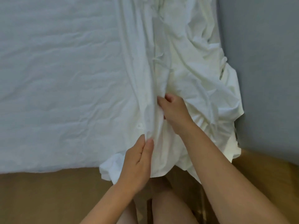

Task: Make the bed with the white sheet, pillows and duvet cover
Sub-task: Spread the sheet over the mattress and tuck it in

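Sheet, bunched in a long ridge on the bed's right side with its axis running away from the person, is pinched at its near end by the left hand while, farther along, the right hand grips a fold.

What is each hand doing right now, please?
Left hand: pinching a fold of the white sheet.
Right hand: gripping the same bunched sheet.

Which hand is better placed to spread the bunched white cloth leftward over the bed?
Probably the left hand: it pinches the bunched cloth at the fold nearest the bare bed. The right hand grips farther up, toward the wall.
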Tool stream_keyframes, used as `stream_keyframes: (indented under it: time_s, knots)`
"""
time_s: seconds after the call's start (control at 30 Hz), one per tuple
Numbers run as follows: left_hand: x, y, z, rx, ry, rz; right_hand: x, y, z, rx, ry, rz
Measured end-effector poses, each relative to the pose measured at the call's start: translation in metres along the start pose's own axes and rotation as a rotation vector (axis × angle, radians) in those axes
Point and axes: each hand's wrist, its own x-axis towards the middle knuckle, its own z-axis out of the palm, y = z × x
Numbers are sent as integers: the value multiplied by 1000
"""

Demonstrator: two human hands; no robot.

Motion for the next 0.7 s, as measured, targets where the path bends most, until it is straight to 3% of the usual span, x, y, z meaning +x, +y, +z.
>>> stream_keyframes:
  time_s: [0.1, 0.17, 0.23, 0.27, 0.33, 0.43, 0.5, 0.57, 0.6, 0.67, 0.7]
  knots:
    - [10, 2, -15, 3, 48, -53, 2, -6, 20, 401, 81, 136]
    - [22, 1, -28, -25, 252, -93, 6, -7, 11, 784, 182, 211]
    - [32, -2, -41, -133, 518, -149, 10, -6, -1, 882, 267, 239]
    - [35, -4, -47, -205, 605, -188, 8, -5, -5, 800, 302, 218]
    - [40, -7, -51, -224, 572, -275, 4, -2, -7, 527, 339, 133]
    - [58, 0, -36, -51, 226, -397, 0, -6, -4, 334, 153, 64]
    - [80, 12, -22, -31, 87, -442, 0, -8, -2, 290, 119, 58]
    - [100, 23, -13, -52, 89, -366, 1, -5, -2, 108, 205, 12]
    - [106, 27, -9, -78, 116, -296, -1, -2, -4, -118, 283, -63]
    - [107, 29, -4, -99, 144, -177, -10, 9, -9, -516, 403, -328]
    - [103, 29, -2, -102, 140, -148, -15, 13, -9, -577, 366, -425]
